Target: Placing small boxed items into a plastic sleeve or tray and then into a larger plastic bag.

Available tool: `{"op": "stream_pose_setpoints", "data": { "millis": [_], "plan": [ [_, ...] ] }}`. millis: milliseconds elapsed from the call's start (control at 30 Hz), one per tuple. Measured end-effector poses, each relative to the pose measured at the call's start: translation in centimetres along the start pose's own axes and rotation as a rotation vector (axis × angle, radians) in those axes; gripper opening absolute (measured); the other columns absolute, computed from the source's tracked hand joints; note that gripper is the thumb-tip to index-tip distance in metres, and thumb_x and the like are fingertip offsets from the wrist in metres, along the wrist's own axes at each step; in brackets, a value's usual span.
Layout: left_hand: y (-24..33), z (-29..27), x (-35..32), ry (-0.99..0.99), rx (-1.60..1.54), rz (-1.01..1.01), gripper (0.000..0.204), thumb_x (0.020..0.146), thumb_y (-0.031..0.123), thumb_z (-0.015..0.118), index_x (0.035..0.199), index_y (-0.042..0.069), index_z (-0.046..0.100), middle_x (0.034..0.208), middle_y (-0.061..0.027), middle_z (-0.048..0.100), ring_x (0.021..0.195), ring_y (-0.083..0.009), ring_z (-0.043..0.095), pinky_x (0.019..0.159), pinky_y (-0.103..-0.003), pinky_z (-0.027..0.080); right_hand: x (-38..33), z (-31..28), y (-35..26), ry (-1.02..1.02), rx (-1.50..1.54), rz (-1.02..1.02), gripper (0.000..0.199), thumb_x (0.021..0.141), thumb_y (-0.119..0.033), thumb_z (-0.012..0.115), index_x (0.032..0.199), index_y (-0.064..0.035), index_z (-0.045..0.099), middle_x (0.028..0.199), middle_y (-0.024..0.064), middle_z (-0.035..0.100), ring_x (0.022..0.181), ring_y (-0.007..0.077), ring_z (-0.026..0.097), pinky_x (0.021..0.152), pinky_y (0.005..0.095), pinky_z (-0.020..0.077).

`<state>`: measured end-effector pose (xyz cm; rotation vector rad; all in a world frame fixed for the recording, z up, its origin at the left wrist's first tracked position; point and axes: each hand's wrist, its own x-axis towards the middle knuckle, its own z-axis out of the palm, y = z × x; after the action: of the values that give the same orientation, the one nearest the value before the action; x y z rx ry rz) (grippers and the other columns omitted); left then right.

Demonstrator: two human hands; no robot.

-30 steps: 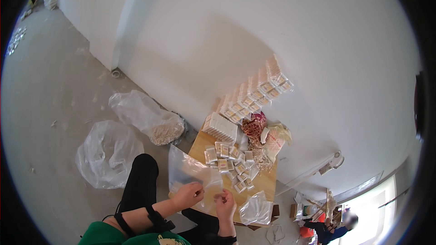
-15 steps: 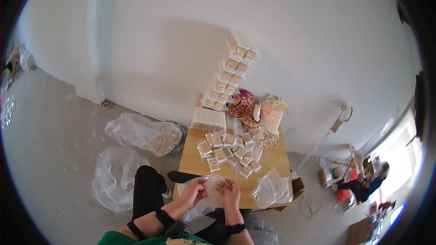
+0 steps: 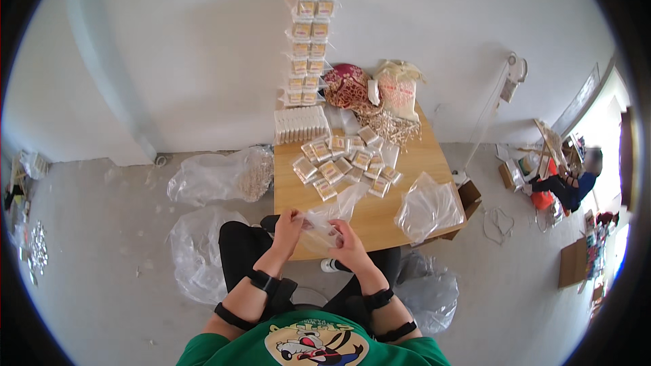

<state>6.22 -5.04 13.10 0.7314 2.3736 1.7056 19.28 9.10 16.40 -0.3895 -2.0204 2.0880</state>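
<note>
At the near edge of the wooden table (image 3: 380, 230), a clear plastic bag (image 3: 322, 229) stretches between my two hands. My left hand (image 3: 287, 230) pinches its left side, and my right hand (image 3: 349, 240) grips the right side. The far end of the bag lies toward the tabletop. Beyond it lies a loose heap of small packets (image 3: 331, 171) with yellowish labels. A pile of flat clear bags (image 3: 428, 209) rests at the table's right side.
Behind the heap stand a tall stack of bagged packets (image 3: 309, 47), a row of white packs (image 3: 300, 125), spilled small sticks (image 3: 393, 127), a patterned red bundle (image 3: 349, 85) and a printed sack (image 3: 399, 91). Big plastic bags (image 3: 203, 244) lie on the floor. A person (image 3: 576, 183) sits far right.
My view has swung, so the table and stack stand straighter and higher in the picture. Both hands keep hold of the bag, which is now spread out further toward the packets.
</note>
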Motion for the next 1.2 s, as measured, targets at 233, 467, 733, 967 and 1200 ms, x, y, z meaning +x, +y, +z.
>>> {"op": "stream_pose_setpoints", "data": {
  "millis": [233,467,733,967,1200],
  "plan": [
    [3.6,0.7,-2.2,-0.081,-0.024,-0.068,0.034,0.08,0.017,0.07,0.101,0.0,0.05,0.077,-0.011,0.058,0.067,-0.018,0.057,0.063,-0.033,0.047,1.6,0.2,-0.2,0.462,-0.785,-0.307,0.031,0.076,0.0,0.058,0.107,-0.0048,0.058,0.091,0.0143,0.06,0.085,0.0355,0.062,0.074,0.0403,0.0498],
    [-2.5,0.3,-1.8,0.091,0.388,0.012,0.015,0.078,0.005,0.056,0.092,0.007,0.049,0.078,-0.0156,0.061,0.075,-0.0385,0.059,0.061,-0.045,0.047,1.9,1.7,-1.0,0.032,0.16,0.152,0.036,0.077,0.009,0.049,0.11,-0.0023,0.058,0.075,0.0014,0.054,0.068,0.0102,0.052,0.06,0.025,0.0424],
    [1.5,-1.2,-0.7,-0.08,-0.599,-0.635,0.027,0.079,0.001,0.058,0.105,0.007,0.053,0.08,-0.0064,0.059,0.068,-0.018,0.058,0.05,-0.028,0.043,2.2,2.1,2.0,0.15,-0.8,0.026,0.023,0.077,-0.008,0.064,0.099,-0.0034,0.062,0.074,0.003,0.06,0.065,0.0103,0.055,0.059,0.0288,0.0442],
    [0.6,0.7,-2.1,-0.049,0.379,-0.181,0.025,0.077,0.006,0.062,0.1,0.005,0.054,0.077,-0.0128,0.063,0.073,-0.0261,0.065,0.065,-0.034,0.049,4.7,0.6,4.2,0.522,0.002,0.083,0.024,0.078,0.002,0.06,0.101,-0.0023,0.056,0.075,0.0042,0.061,0.073,0.0141,0.059,0.062,0.0303,0.049],
    [-4.1,0.7,0.5,0.262,-0.529,-0.558,0.017,0.085,0.006,0.055,0.102,0.007,0.054,0.076,-0.0056,0.061,0.064,-0.0186,0.06,0.053,-0.029,0.046,1.9,2.8,2.7,0.224,0.167,0.106,0.027,0.075,0.002,0.063,0.1,-0.0029,0.054,0.076,0.0022,0.053,0.072,0.0132,0.053,0.06,0.0262,0.0432]
  ]
}}
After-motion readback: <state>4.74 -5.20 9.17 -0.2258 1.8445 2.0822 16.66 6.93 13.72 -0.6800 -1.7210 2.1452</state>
